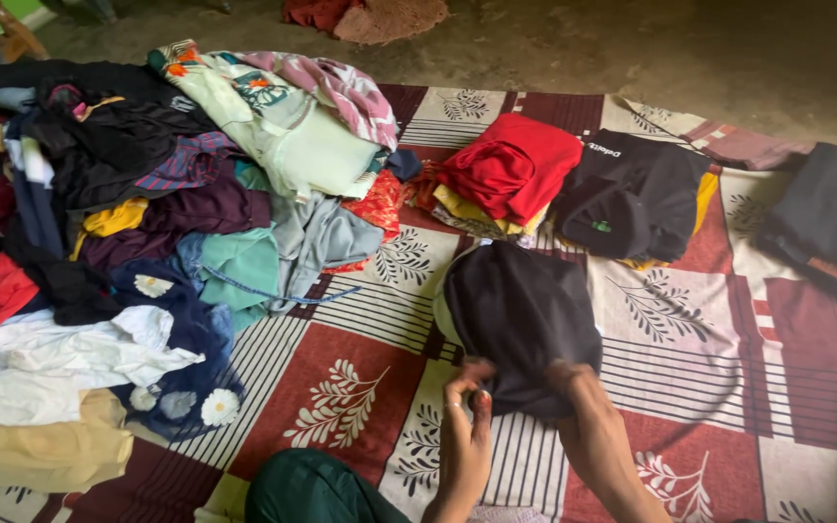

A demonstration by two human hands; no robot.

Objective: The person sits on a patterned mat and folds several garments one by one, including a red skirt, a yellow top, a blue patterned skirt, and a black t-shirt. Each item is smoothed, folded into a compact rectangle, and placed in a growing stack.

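The dark, rumpled cloth garment [520, 324] is pinched at its near hem by the left hand [467, 412] and gripped by the right hand [572, 383], spread away from both hands toward the patterned maroon mat's [341, 378] middle, short of its near edge

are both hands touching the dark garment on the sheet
Touching: the head view shows the left hand and right hand gripping the near edge of the dark garment.
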